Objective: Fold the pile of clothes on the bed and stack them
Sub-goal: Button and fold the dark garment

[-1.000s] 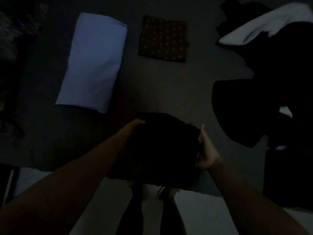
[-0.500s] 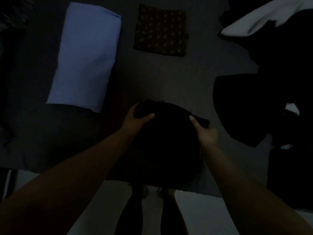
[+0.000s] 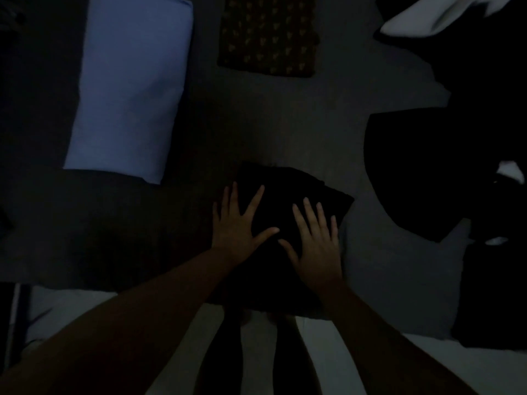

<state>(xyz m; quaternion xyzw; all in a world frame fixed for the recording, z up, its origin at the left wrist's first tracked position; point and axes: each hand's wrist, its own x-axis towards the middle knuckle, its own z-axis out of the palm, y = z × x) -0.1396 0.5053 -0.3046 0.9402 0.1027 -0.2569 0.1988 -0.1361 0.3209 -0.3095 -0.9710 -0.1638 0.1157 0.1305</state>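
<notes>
Folded black garment (image 3: 288, 195), near edge of bed (image 3: 328, 132), pressed flat under left hand (image 3: 232, 228) and right hand (image 3: 319, 246), fingers straight and spread. Folded blue cloth (image 3: 128, 86) at 10 o'clock; patterned square (image 3: 268, 35) at 12; dark pile (image 3: 456, 166) at 2.

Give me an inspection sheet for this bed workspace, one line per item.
Surface: dark bed sheet, dimly lit.
Job's things: black folded garment under both hands; light blue folded garment and patterned folded cloth lie apart; unfolded dark pile at right.
Clutter: white garment on the pile.
Grips: left hand and right hand flat, fingers spread, pressing the black garment.
Cables: nothing seen.
Surroundings: pale floor below the bed edge.
</notes>
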